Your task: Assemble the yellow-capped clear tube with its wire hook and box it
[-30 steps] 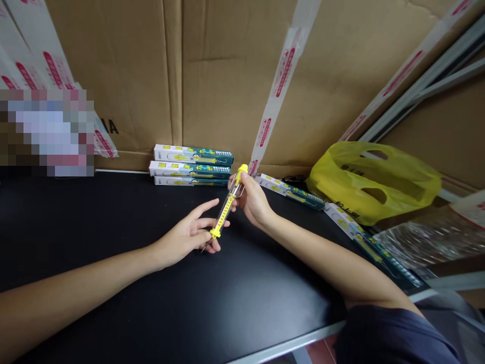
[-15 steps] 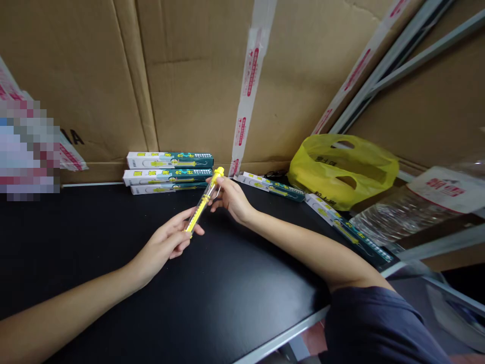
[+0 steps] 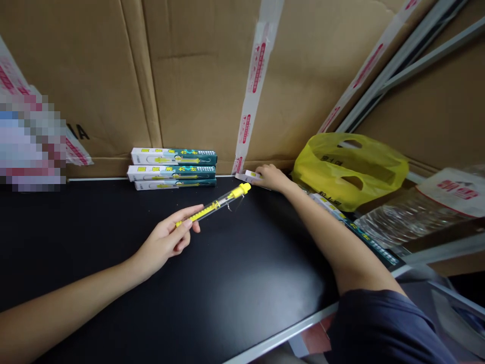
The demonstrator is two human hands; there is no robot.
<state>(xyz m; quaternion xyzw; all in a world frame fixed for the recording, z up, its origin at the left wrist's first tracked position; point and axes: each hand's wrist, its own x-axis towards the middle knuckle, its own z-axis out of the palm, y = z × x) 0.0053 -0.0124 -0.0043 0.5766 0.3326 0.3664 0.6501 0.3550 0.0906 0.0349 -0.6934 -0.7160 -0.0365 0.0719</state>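
Left hand [image 3: 166,240] pinches a clear, yellow-capped plastic tube [image 3: 214,205] by its near end. Right hand [image 3: 271,177] lies far right, fingers curled onto a slim cardboard box [image 3: 248,176]; matte black table [image 3: 227,283].

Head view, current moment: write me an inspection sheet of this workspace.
Surface: matte black tabletop, pale edge strip at the near side.
Job's things: clear plastic tube with yellow cap and yellow scale, held at its lower end by the left hand, tilted up to the right; long white-and-teal carton under the right hand.
Clutter: three stacked white-and-teal cartons at the back; crumpled yellow plastic bag; clear plastic wrap at right.
Hands: left pinches the tube; right rests on the carton, grip unclear.
Cables: nothing seen.
Surroundings: taped brown cardboard walls; grey metal rails upper right.
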